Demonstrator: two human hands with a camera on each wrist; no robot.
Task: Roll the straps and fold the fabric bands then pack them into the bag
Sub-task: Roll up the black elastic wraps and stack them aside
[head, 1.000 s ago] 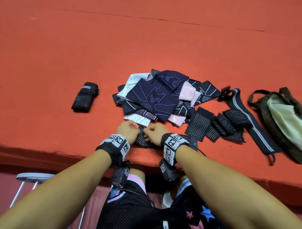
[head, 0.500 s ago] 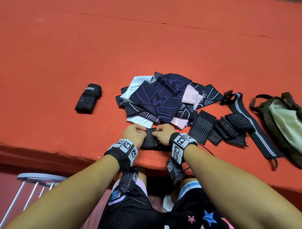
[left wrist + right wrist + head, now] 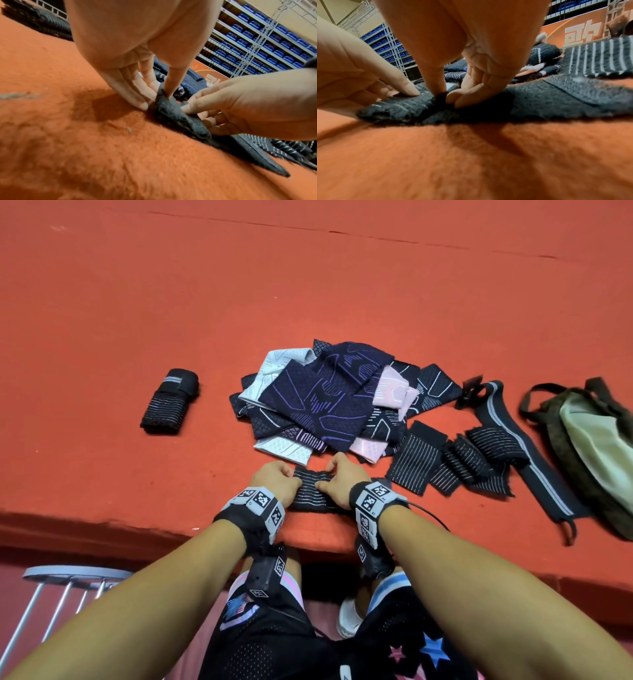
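Note:
A black strap with thin white stripes [image 3: 313,491] lies near the front edge of the orange table. My left hand [image 3: 291,479] pinches its left part between thumb and fingers [image 3: 137,100]. My right hand [image 3: 325,479] pinches its folded edge in the same way, with fingertips [image 3: 453,98] on the strap [image 3: 402,106]. One rolled strap [image 3: 169,402] lies apart at the left. A pile of patterned fabric bands [image 3: 329,398] sits just beyond my hands. At the far right an olive bag [image 3: 589,446] lies open.
Several loose striped straps [image 3: 455,467] and a long black strap with a grey stripe [image 3: 524,440] lie between the pile and the bag. The table edge [image 3: 137,529] runs just under my wrists. A grey stool [image 3: 75,573] stands below at the left.
My hands have drawn slightly apart along the strap, so more of its striped face shows between them. They stay at the same spot by the table edge.

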